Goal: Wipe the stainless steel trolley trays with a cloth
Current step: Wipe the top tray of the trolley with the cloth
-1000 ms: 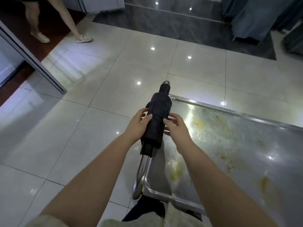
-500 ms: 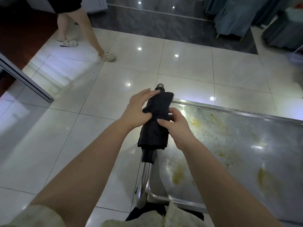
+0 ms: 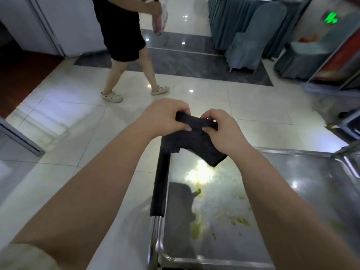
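Cloth (image 3: 195, 142) is dark, soft and light. It's bunched, has no stiffness, and droops from wherever it's pinched. Both hands have it: left hand (image 3: 165, 118) and right hand (image 3: 224, 133) are each curled over its top edge, holding it in the air above the far-left corner of the tray (image 3: 292, 191). Its lower end hangs free, apparently clear of the steel.

Handling guess: no breakage risk, and it folds to any shape. Best wadded into a flat pad under one palm so pressure spreads; pinching an edge won't scrub. The tray looks slick and glossy. Its yellow smears (image 3: 196, 227) look dried on and probably need pressure and repeat passes, or the cloth may just skate over them.

Black-sleeved handle (image 3: 160, 184) runs along the tray's left side, just beside the cloth's hanging corner.

Unclear:
- Can't tell whether the cloth is wet or dry.
- Its full size is hidden in the bunch.
- The tray's right end is cut off by the frame, and forearms cover part of it.
- Lower trays are not visible.
- A glare patch masks the steel below the cloth.
- One passer-by (image 3: 124, 36) is on the floor beyond, cropped at the top.
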A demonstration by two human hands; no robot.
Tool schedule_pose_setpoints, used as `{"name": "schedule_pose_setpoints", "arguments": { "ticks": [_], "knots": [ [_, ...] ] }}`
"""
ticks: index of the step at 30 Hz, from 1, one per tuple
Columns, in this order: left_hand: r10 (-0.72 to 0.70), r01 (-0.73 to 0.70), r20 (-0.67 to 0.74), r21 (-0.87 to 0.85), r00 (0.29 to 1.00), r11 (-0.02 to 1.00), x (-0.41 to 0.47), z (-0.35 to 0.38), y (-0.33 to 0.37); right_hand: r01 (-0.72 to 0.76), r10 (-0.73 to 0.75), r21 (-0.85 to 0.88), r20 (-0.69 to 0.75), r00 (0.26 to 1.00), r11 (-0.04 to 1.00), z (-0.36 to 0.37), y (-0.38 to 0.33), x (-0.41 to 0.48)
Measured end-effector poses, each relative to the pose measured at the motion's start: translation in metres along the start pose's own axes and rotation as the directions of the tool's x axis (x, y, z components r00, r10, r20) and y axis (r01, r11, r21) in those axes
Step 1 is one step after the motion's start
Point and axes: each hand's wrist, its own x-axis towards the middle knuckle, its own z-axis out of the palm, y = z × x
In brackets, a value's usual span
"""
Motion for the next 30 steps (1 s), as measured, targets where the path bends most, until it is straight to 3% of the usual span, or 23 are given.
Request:
{"name": "schedule_pose_setpoints", "arguments": {
  "ticks": [5, 9, 14, 21, 26, 30],
  "knots": [
    [0.059, -0.078, -0.116, -0.164, 0.991, 0.983, 0.031, 0.031, 0.061, -0.037, -0.012, -0.237, -0.203, 0.979, 0.971, -0.06, 0.046, -0.023],
    [0.067, -0.099, -0.19, -0.161, 0.979, 0.982, 0.045, 0.07, 0.107, -0.076, -0.106, -0.467, -0.352, 0.93, 0.881, -0.094, 0.087, -0.061],
    [0.169, -0.179, -0.22, -0.028, 0.961, 0.983, 0.052, 0.13, 0.169, -0.114, -0.054, -0.42, -0.368, 0.928, 0.9, -0.134, 0.15, -0.113],
    [0.284, -0.268, -0.129, 0.125, 0.95, 0.955, 0.042, 0.242, 0.279, -0.093, -0.088, -0.472, -0.346, 0.934, 0.877, -0.209, 0.257, -0.206],
    [0.169, -0.17, -0.037, -0.031, 0.985, 0.985, 0.034, 0.332, 0.364, -0.196, 0.022, -0.404, -0.397, 0.918, 0.894, -0.26, 0.33, -0.281],
    [0.049, -0.011, 0.165, -0.227, 0.985, 0.974, 0.016, 0.397, 0.418, -0.324, 0.194, -0.388, -0.338, 0.921, 0.863, -0.293, 0.379, -0.334]
  ]
}}
